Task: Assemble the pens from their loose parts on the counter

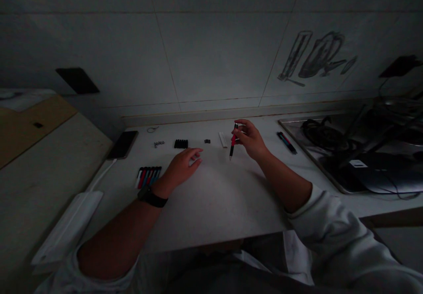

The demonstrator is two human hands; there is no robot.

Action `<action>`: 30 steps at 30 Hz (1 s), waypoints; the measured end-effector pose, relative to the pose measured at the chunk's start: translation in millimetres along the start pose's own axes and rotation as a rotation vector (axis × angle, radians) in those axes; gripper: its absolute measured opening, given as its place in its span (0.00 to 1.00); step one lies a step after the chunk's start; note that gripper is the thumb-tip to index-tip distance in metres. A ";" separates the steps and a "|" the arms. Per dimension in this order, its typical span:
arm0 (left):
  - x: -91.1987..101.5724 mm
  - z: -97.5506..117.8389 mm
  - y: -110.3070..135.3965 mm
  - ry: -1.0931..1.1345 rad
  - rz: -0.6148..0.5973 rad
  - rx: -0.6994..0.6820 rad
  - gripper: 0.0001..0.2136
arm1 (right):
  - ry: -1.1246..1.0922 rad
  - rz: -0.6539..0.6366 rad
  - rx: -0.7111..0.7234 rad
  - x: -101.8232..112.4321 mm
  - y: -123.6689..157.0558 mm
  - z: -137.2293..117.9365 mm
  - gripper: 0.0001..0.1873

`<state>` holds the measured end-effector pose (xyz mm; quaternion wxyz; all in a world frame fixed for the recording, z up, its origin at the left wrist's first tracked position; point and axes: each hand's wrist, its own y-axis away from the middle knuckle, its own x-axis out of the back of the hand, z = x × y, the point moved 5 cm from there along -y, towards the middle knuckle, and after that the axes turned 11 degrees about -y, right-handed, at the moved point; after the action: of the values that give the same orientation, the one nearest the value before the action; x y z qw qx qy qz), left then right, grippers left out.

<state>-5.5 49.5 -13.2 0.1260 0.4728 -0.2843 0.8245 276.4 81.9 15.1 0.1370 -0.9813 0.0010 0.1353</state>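
Note:
My right hand grips a red and black pen near its top, with the tip pointing down above the white counter. Over the counter, my left hand is held with fingers apart and nothing in it. Just beyond it lie a row of small black parts and a little dark cluster. White thin sticks rest left of the pen. Several coloured pen barrels lie by my left wrist, and small metal springs sit behind them.
Assembled pens lie at the right, beside a gas stove with a dark laptop-like slab on it. At the left are a phone, a cabled white power strip or adapter and a thin loop.

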 end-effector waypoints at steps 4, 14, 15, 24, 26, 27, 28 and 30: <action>0.8 2.4 0.2 -0.001 -0.006 0.001 0.15 | 0.011 0.017 -0.019 3.4 -2.3 1.5 0.24; -0.3 4.8 1.2 -0.027 -0.040 -0.039 0.15 | -0.022 0.100 -0.014 28.3 -14.0 0.6 0.25; 0.3 5.4 1.1 -0.032 -0.041 -0.038 0.15 | -0.017 0.114 -0.008 32.5 -15.6 -0.9 0.25; 5.9 9.2 1.0 -0.037 -0.033 -0.032 0.15 | 0.106 0.287 0.097 98.6 -30.8 -27.8 0.21; 6.0 8.2 1.1 -0.032 -0.033 -0.032 0.15 | 0.191 0.338 0.132 121.0 -32.6 -36.2 0.22; 5.7 7.5 1.1 -0.032 -0.036 -0.034 0.15 | 0.234 0.368 0.146 132.7 -32.6 -40.3 0.23; 5.2 6.6 1.1 -0.034 -0.041 -0.035 0.16 | 0.276 0.397 0.151 144.3 -32.1 -44.0 0.24; 4.2 4.5 0.8 -0.046 -0.048 -0.033 0.16 | 0.385 0.450 0.136 165.9 -29.0 -50.5 0.26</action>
<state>-4.9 45.9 -8.2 0.1470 0.4960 -0.2891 0.8055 450.7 102.1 25.5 0.1665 -0.9526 0.2531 -0.0265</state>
